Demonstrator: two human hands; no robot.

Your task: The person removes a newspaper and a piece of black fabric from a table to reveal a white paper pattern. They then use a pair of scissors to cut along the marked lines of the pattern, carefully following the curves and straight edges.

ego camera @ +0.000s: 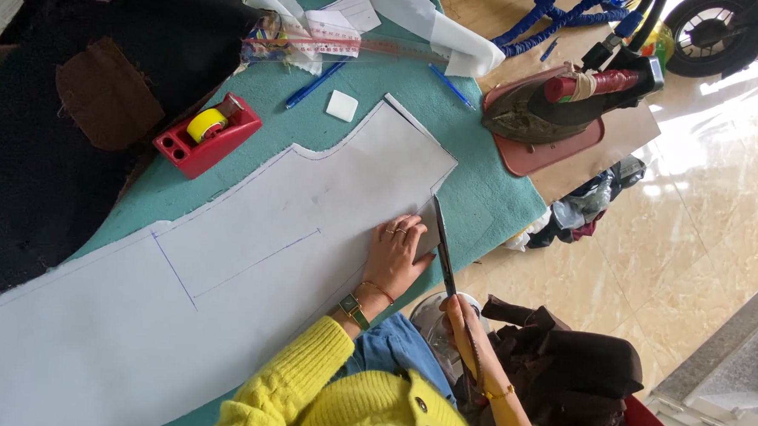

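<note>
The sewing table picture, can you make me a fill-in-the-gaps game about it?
1. The left hand presses flat on the big ____ paper pattern.
2. The right hand holds long ____ at the pattern's edge.
3. The tape holder is red, and its roll of tape is ____.
4. The person's sweater is ____.

Missing words: white; scissors; yellow; yellow

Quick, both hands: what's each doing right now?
Left hand: open, flat on the paper pattern.
Right hand: closed on scissors.
</note>
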